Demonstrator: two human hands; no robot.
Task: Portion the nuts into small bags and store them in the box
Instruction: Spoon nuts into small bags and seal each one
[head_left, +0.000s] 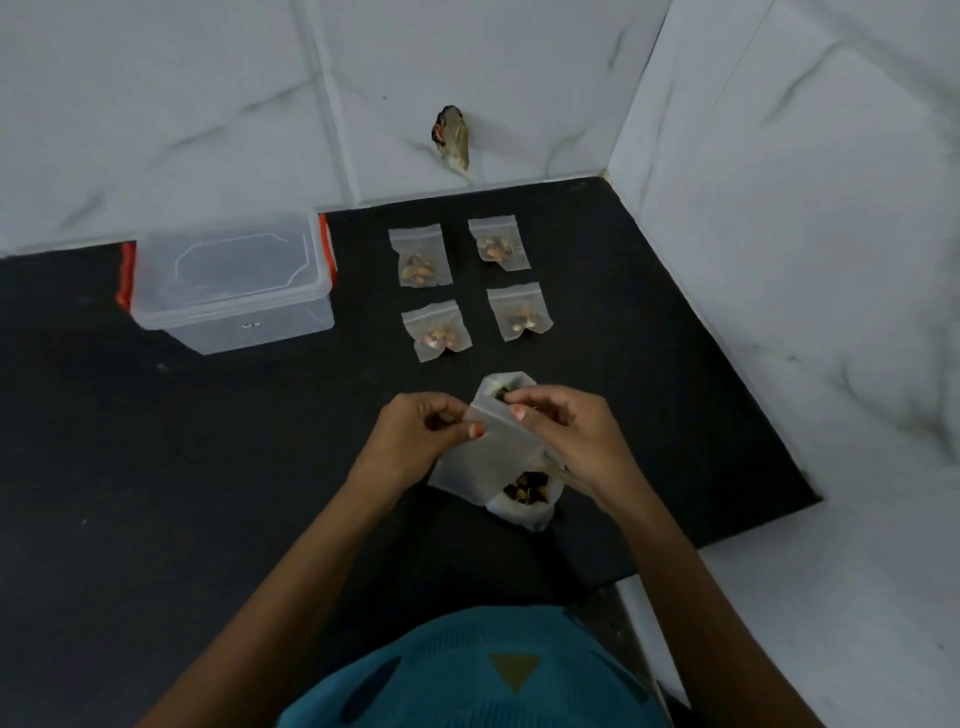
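So the person is standing at a black counter (208, 467) in a tiled corner, and both hands are on one small see-through bag (506, 434), held just above the counter. The left hand (415, 431) pinches the bag's left edge between thumb and fingers. The right hand (561, 421) pinches the far right side the same way, fingers curled in. You can see a few dark nuts (505, 392) bunched at the far end of that bag, just past the right fingertips.

Right under the hands there's an open white pouch (524, 499) with more nuts in it. The near end of the held bag hangs over it, and I can't tell if they touch.

Further back, four filled little bags lie flat in a two-by-two grid: back left (420, 255), back right (498, 244), front left (436, 331), front right (519, 312). All apart from each other.

The clear plastic box (228, 286) sits off to the left by the wall, lid on, with red latches (124, 278) at its ends.
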